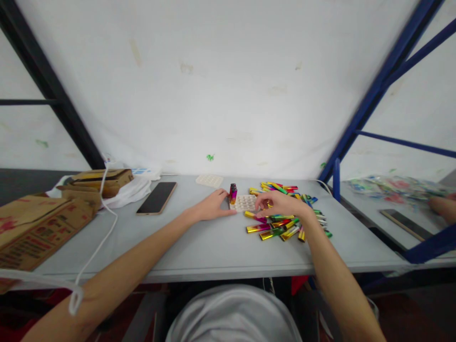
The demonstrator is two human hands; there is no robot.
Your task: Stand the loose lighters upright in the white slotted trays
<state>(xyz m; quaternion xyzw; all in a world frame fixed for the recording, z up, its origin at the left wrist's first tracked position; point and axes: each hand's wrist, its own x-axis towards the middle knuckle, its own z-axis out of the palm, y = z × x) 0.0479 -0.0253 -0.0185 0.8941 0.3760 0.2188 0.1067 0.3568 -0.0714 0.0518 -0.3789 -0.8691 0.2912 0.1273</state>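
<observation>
A small white tray with rows of round holes lies flat on the table in front of me. At its left end stand a few shiny purple and gold lighters with dark tops, upright and close together. My left hand grips that end, thumb along the near edge and fingers at the far corner. Over the tray's right end, my right hand is closed with curled fingers; what they hold is hidden. Beneath and around it spreads a loose pile of metallic coloured lighters, mostly gold, purple, green and red.
A second white holed sheet lies by the wall. To the left are a phone, cardboard boxes and a white cable. Blue rack bars rise on the right; beyond them are another person's hand and another phone.
</observation>
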